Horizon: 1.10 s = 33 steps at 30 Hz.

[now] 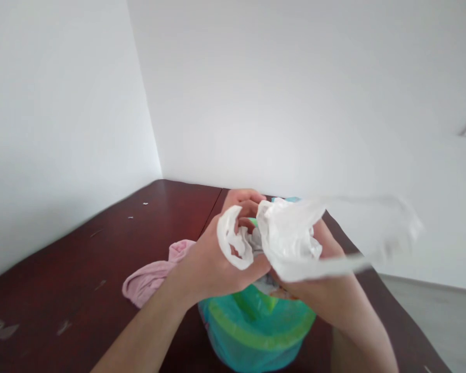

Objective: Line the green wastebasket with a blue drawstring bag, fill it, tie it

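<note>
A thin white plastic bag was gripped by both hands above a green bin with a teal liner on the dark bench. The left hand clutched one bunched end, the right hand the other; an even, gentle pull looked wisest. A pink cloth lay nearby.

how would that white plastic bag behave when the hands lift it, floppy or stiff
The white plastic bag is probably floppy and very light: it crumples between the left hand and right hand, and its loose end trails out blurred.
</note>
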Tool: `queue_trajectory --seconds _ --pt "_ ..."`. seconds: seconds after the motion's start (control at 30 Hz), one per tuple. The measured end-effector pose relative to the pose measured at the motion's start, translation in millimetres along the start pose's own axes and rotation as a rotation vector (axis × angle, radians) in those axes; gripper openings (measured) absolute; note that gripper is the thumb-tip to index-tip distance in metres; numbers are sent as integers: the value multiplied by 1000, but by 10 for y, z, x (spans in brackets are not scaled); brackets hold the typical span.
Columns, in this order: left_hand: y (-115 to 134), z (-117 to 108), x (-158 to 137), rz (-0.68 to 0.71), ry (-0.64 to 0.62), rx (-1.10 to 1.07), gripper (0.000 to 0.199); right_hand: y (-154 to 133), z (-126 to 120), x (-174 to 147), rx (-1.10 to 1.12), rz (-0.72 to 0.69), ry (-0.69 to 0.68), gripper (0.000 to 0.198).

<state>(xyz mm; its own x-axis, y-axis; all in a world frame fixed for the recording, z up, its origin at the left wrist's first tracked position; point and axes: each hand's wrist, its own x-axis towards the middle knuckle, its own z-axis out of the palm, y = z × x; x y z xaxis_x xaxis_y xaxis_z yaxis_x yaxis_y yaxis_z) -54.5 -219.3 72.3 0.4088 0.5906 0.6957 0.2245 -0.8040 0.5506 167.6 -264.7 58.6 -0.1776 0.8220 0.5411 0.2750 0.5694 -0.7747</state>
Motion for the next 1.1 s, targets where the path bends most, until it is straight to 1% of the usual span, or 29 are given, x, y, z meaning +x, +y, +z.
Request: queue_trajectory --seconds 0.07,0.1,0.13,0.17,0.23,0.3,0.37,0.43,0.53,0.6,0.67,0.73,0.87,0.9,0.93,0.97,1.0,1.1 --pt "-13 -8 -16 22 14 7 108 22 -35 65 45 44 -51 58" --pt "-15 -17 -15 43 1 20 118 44 -59 102 50 51 -71 57" --pt "-13 -32 -12 67 -13 38 125 73 -88 139 49 56 -78 56" --pt "-9 -54 -7 96 -19 60 128 107 -122 175 36 59 -68 53" --pt "3 -111 3 180 4 135 127 177 -192 231 -16 43 -19 47" --pt "15 -154 15 303 -1 271 127 226 -242 253 -56 32 -2 45" --pt "20 -146 34 386 -95 426 129 240 -250 239 -39 43 -41 46" --pt "13 -77 64 361 -201 500 129 225 -219 202 29 77 -101 48" --pt "-20 64 111 268 -300 440 118 185 -169 159 129 141 -156 58" --pt "-45 123 132 226 -322 371 106 158 -174 156 197 177 -163 65" --pt "-60 137 143 186 -291 314 92 131 -211 161 237 177 -144 71" --pt "-64 121 148 158 -229 259 75 107 -247 151 222 134 -108 80" --pt "-70 77 149 81 -116 116 55 81 -214 73 164 -5 -90 119" --pt "-74 73 144 63 -99 76 50 79 -183 55 154 -31 -102 126" --pt "-79 73 136 58 -86 35 46 78 -148 46 149 -52 -117 126" --pt "-81 77 123 65 -78 2 43 76 -112 44 154 -67 -132 121" --pt "-80 84 107 83 -69 -18 41 74 -79 52 171 -79 -148 110" --pt "-43 105 46 164 -3 4 39 69 -9 97 290 -85 -167 66"
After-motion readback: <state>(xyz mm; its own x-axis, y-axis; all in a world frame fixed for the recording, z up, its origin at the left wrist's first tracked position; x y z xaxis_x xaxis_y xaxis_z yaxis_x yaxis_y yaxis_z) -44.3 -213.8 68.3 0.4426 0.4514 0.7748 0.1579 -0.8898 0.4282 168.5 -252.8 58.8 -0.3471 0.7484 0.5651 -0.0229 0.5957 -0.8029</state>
